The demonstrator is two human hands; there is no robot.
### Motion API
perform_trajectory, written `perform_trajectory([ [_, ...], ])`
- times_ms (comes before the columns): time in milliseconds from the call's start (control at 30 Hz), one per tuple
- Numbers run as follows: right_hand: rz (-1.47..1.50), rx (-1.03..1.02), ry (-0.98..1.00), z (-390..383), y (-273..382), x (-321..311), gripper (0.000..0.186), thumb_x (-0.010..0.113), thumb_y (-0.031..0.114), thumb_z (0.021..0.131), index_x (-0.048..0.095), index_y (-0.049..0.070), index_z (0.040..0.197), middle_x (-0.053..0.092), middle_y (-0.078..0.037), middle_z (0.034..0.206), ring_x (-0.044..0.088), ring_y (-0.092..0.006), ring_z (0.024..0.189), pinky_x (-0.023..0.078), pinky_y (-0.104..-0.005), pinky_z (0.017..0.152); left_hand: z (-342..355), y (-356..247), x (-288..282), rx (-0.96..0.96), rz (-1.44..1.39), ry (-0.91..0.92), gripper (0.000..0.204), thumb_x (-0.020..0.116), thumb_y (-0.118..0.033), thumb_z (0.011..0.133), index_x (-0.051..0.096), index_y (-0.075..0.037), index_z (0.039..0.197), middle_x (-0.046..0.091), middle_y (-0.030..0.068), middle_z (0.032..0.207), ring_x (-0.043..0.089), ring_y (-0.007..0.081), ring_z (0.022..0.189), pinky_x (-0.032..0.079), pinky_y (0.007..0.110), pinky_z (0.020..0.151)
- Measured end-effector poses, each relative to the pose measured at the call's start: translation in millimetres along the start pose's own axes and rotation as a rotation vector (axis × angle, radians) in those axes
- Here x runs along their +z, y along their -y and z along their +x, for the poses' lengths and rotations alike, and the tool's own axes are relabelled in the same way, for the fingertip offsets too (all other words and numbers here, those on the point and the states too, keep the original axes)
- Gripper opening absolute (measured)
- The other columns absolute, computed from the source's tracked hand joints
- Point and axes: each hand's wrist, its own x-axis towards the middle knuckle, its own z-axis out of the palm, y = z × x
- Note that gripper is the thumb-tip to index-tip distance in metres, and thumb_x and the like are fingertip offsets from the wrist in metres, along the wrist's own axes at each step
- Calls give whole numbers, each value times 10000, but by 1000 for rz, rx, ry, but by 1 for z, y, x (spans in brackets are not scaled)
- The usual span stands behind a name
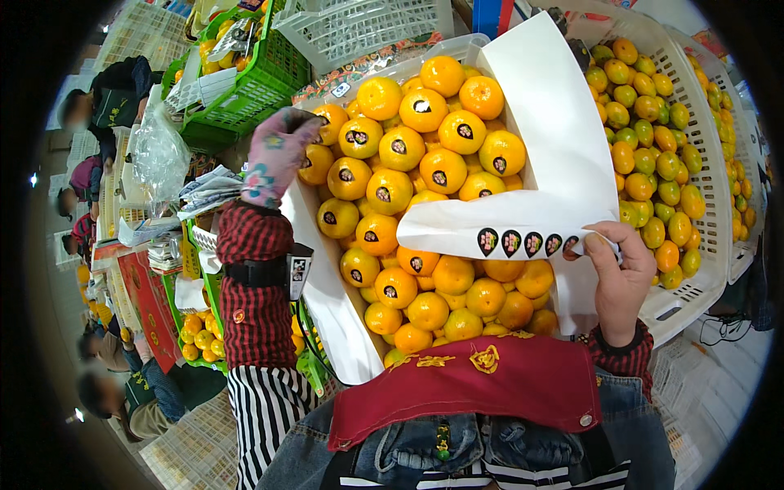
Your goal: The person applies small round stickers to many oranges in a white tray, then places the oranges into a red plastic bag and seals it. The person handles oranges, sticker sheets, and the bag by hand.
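Observation:
A box lined with white paper (555,106) holds several rows of oranges (394,192), many with a dark drop-shaped sticker on top. My right hand (621,273), bare, pinches a white strip of stickers (457,226) near its right end. Several dark drop-shaped stickers sit in a row on the strip close to my thumb, and its free left end lies over the fruit. At the box's upper left edge is my left hand (273,159), in a pink flowered glove. Its fingers curl together beside a stickered orange (331,122); what they hold, if anything, is hidden.
To the right stands a white basket (706,212) of green-orange fruit, with another beyond it. A green crate (269,77) and a white crate (367,28) stand behind the box. More crates, a plastic bag (159,155) and several people are at left. A cable runs below my left sleeve.

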Motion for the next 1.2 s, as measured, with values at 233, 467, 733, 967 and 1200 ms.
perform_trajectory([
  [233,-46,29,35,-3,2,-5,103,694,9,957,689,-44,1045,715,-62,938,676,-121,859,533,-255,790,24,1,2,237,1022,-284,438,774,-383,884,659,-94,1193,748,155,974,712,374,980,547,480,829],
  [467,7,37,52,-3,2,-2,119,692,15,964,690,-46,1066,722,-74,938,689,-129,854,544,-258,783,42,-24,48,370,37,98,391,758,-92,921,623,-8,1278,703,79,1131,649,142,839,519,288,692],
  [733,11,58,50,-1,8,-2,105,679,-13,945,711,-41,1041,719,-70,945,697,-130,860,559,-258,757,40,-46,34,640,797,-356,540,865,-310,819,672,-13,1227,677,187,1224,683,340,1066,550,396,901],
  [967,17,-14,60,-2,4,-3,108,670,-18,951,706,-49,1048,721,-58,953,695,-105,863,559,-241,749,-94,-107,56,851,195,364,392,820,31,773,717,-11,1149,707,74,1111,662,171,935,518,296,823],
  [1200,87,-42,77,-1,2,-1,96,669,-2,963,704,-56,1035,730,-60,944,686,-99,863,557,-237,776,-129,-112,97,950,544,318,376,868,-61,735,749,-143,1083,681,53,887,704,278,781,555,369,659],
])
